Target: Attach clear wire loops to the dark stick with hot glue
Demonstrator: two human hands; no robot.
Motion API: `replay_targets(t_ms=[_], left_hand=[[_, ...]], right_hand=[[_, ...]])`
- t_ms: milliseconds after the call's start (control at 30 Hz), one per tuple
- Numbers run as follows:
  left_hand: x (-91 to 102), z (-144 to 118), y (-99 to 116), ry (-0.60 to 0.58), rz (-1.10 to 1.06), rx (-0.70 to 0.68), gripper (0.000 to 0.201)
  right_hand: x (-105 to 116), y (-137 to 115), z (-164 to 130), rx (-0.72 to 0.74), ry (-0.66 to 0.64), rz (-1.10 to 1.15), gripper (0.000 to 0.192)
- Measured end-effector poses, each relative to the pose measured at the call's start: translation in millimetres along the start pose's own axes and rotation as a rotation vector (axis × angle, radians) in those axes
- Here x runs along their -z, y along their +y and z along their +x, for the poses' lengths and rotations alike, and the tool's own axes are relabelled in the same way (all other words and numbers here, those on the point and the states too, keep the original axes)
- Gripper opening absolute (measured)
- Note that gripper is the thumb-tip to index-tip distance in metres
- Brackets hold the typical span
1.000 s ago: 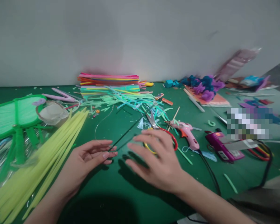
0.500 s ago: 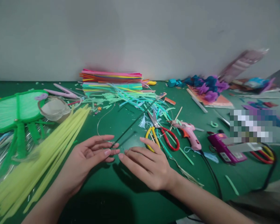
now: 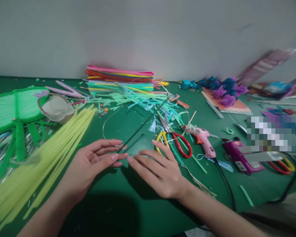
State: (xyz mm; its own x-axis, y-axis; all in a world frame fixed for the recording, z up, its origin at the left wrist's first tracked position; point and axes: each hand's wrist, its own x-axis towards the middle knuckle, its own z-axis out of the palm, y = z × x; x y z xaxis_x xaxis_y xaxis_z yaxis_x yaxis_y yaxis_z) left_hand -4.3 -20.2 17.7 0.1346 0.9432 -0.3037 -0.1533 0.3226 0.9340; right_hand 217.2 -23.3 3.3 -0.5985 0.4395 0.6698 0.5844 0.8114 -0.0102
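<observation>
Dark wire (image 3: 143, 124) pinched in left grip (image 3: 93, 161), right grip (image 3: 156, 168) beside

The right hand (image 3: 160, 171) was over the scissors (image 3: 174, 141) a second ago. It has come off them and now lies flat, fingertips nearly touching the left hand (image 3: 93, 163) holding the dark stick (image 3: 144, 123).

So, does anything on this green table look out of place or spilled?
Yes. Cut pastel strips lie scattered loose in front of the tidy stack of coloured stems, some reaching the scissors. The rest looks like ordinary clutter. The left hand pinches a thin dark stem; the right hand lies flat beside it.
</observation>
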Motion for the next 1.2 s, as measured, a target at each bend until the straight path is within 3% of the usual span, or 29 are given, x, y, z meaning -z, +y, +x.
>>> replay_targets(t_ms=[1200], left_hand=[[-0.4, -1.6, -1.4, 0.023, -0.001, -0.007, 0.027]], right_hand=[[-7.0, -0.5, -5.3, 0.019, 0.055, -0.005, 0.024]])
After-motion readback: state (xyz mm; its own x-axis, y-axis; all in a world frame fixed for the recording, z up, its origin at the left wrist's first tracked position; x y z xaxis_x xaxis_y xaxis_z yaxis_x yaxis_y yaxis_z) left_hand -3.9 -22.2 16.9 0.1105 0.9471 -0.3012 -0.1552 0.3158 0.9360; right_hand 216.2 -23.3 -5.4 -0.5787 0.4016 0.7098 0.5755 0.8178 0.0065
